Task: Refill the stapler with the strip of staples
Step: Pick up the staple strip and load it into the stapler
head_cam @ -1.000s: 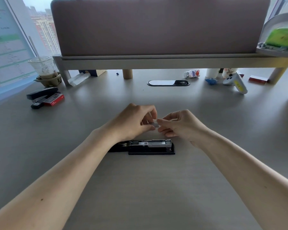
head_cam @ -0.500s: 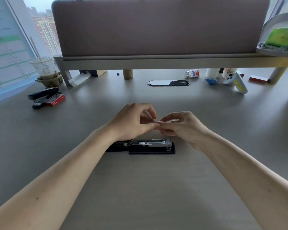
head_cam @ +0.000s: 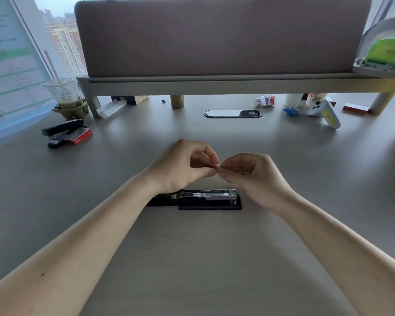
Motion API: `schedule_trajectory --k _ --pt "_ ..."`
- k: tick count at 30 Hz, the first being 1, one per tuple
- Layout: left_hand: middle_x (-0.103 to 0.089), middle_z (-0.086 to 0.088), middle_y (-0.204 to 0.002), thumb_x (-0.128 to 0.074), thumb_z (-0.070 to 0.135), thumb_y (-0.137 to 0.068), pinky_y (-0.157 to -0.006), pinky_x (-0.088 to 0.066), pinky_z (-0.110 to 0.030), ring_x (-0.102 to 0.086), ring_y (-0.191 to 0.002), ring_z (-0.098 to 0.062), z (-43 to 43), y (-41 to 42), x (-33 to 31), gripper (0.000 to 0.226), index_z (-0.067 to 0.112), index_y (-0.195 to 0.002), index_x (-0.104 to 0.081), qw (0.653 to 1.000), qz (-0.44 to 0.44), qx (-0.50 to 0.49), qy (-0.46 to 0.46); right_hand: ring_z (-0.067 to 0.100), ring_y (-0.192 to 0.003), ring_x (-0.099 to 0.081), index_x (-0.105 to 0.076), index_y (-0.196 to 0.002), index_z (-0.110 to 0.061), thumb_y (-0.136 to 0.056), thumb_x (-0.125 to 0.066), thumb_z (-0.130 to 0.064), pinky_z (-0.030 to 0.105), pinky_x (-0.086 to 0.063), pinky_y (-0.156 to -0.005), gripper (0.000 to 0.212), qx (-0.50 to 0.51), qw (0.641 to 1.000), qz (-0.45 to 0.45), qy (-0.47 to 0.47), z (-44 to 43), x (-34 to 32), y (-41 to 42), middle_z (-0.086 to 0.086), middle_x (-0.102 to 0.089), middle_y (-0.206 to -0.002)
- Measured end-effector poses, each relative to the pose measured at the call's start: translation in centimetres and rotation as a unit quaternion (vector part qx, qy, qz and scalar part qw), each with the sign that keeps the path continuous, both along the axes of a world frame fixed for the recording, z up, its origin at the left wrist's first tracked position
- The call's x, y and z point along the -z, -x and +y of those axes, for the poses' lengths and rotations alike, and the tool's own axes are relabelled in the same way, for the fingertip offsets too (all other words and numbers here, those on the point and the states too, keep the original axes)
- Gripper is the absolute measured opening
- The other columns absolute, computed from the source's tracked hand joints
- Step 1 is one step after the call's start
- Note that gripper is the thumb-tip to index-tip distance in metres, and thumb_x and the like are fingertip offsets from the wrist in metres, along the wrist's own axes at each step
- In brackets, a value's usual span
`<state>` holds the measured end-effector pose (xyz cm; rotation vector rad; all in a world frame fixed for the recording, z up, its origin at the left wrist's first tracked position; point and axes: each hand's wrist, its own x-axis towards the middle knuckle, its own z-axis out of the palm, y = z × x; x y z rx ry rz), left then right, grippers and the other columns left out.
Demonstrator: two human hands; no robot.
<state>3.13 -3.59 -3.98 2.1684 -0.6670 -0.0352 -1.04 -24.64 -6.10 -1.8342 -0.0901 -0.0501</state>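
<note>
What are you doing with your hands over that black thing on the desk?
A person is refilling a stapler. It lies opened up on the desk, with its metal staple channel showing. Just above and behind it, the left hand and right hand meet fingertip to fingertip, pinching something tiny between them, probably the strip of staples, though it is too small to see clearly. Nothing has gone into the stapler yet. A second stapler sits at the far left by a red box.

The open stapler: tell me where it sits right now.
In the head view the open stapler lies flat on the desk at centre, just nearer the person than the left hand and right hand.
</note>
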Motion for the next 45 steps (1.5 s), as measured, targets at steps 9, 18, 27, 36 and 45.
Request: schedule_trajectory --k 9,18,27,36,45 --pt "-0.083 0.014 -0.088 -0.081 0.015 -0.089 -0.082 -0.054 -0.012 -0.077 -0.086 0.000 1.1 5.5 0.1 0.009 0.020 -0.096 -0.085 0.995 -0.098 0.010 -0.022 0.003 -0.081 -0.075 -0.077 -0.094 -0.032 -0.075 -0.089 -0.029 0.021 -0.056 -0.077 0.022 -0.061 0.980 -0.068 0.179 -1.5 0.6 4.0 -0.014 -0.080 -0.092" --pt "-0.084 0.014 -0.094 -0.084 0.017 -0.086 -0.081 -0.051 -0.007 -0.076 -0.087 0.005 1.1 6.1 0.5 0.015 0.024 -0.100 -0.086 0.991 -0.133 -0.008 -0.033 0.012 -0.076 -0.075 -0.078 -0.086 -0.031 -0.080 -0.086 -0.029 0.038 -0.059 -0.076 0.010 -0.045 0.979 -0.087 0.178 -1.3 0.8 3.9 -0.008 -0.080 -0.084" --pt "-0.084 0.014 -0.099 -0.083 0.023 -0.088 -0.082 -0.055 -0.012 -0.076 -0.092 0.003 0.9 6.0 -0.2 0.018 0.028 -0.105 -0.085 0.989 -0.123 0.001 -0.088 0.017 -0.073 -0.072 -0.078 -0.087 -0.031 -0.079 -0.086 -0.032 0.039 -0.058 -0.073 0.011 -0.040 0.978 -0.092 0.184 -1.4 1.0 3.9 -0.004 -0.078 -0.083" --pt "-0.078 0.006 -0.077 -0.084 0.036 -0.083 -0.051 -0.041 -0.019 -0.054 -0.054 -0.016 2.6 6.4 0.6 0.015 0.028 -0.091 -0.075 0.985 -0.126 -0.031 -0.110 0.007 -0.074 -0.072 -0.079 -0.088 -0.028 -0.079 -0.088 -0.028 0.019 -0.054 -0.070 0.012 -0.039 0.978 -0.090 0.184 -1.4 1.0 3.9 -0.011 -0.079 -0.084" --pt "-0.074 0.003 -0.075 -0.076 0.043 -0.087 -0.064 -0.052 -0.036 -0.062 -0.063 -0.015 1.7 6.1 1.5 0.015 0.033 -0.099 -0.075 0.982 -0.144 -0.015 -0.125 0.003 -0.073 -0.071 -0.079 -0.088 -0.029 -0.079 -0.088 -0.028 0.012 -0.050 -0.067 0.013 -0.039 0.977 -0.091 0.187 -1.4 1.0 4.0 -0.014 -0.077 -0.084"
